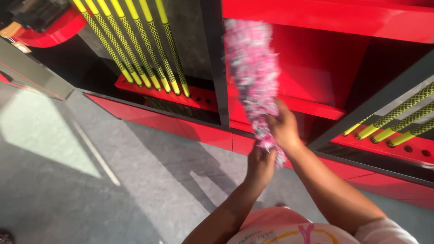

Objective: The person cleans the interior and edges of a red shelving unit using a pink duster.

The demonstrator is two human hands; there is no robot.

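Note:
A fluffy pink and white duster (pixel 253 72) stands almost upright in front of a red and black display cabinet (pixel 316 63). My right hand (pixel 284 128) grips the duster near its lower end. My left hand (pixel 261 163) closes around the duster's bottom tip just below. The duster's head is blurred and lies against the black upright post (pixel 216 68) between two compartments.
Several yellow and black gripped sticks (pixel 144 49) lean in a red rack in the left compartment. More of them (pixel 398 122) lie at the right. A red holed base (pixel 199 97) runs along the cabinet's bottom. Grey floor (pixel 113 180) spreads at the left, sunlit in patches.

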